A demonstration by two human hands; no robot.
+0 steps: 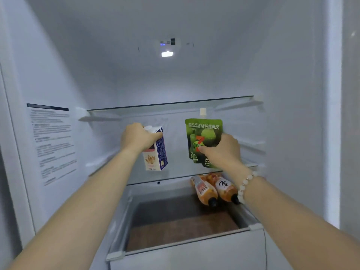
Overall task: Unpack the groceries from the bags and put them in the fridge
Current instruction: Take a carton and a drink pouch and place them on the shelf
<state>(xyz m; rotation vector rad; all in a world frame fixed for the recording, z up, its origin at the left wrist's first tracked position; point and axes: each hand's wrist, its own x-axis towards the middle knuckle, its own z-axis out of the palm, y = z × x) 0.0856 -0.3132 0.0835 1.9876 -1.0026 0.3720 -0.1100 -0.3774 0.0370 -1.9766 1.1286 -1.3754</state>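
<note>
The blue and white carton (pixel 155 154) is upright over the glass shelf (pixel 175 175) in the fridge (pixel 97 55), at 9 o'clock from the green pouch (pixel 202 133). The left hand (pixel 136 136) grips the carton's top with curled fingers. The right hand (pixel 224 151) holds the pouch low down, thumb on the front. I cannot tell if either one touches the shelf. Under the shelf, at 5 o'clock, two orange bottles (pixel 204 190) lie side by side behind a drawer (pixel 185 248).

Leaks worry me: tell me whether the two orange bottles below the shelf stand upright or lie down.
Lying down. Both orange bottles rest on their sides, side by side, black caps pointing toward the camera.
</note>
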